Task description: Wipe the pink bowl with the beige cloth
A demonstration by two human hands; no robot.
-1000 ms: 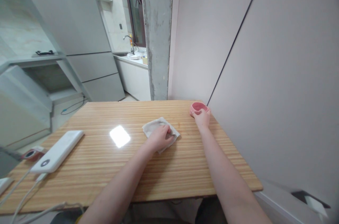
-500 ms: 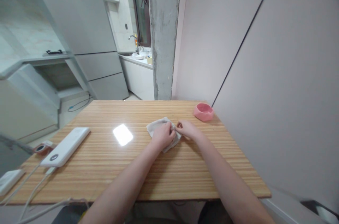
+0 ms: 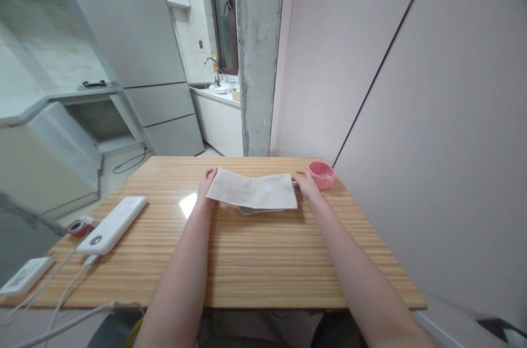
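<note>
A pale grey-white cloth (image 3: 253,190) is stretched sideways between my hands, just above the wood-grain table (image 3: 272,260). My left hand (image 3: 207,183) grips its left end, the fingertips partly hidden behind the fabric. At the opposite end, my right hand (image 3: 305,180) pinches the cloth's right edge. A lower layer of the fabric shows beneath the front edge. Close beside my right hand sits a pink angular bowl (image 3: 321,175).
On the table's left lie a white power bank (image 3: 113,224) with a cable plugged in, a small reddish-brown object (image 3: 78,228) and a white power strip (image 3: 27,275). A wall (image 3: 370,117) borders the right side; a fridge (image 3: 135,40) stands beyond.
The bunched cloth has been spread out wide and lifted. My left hand has moved left and my right hand right, toward the pink bowl. The view has shifted slightly.
</note>
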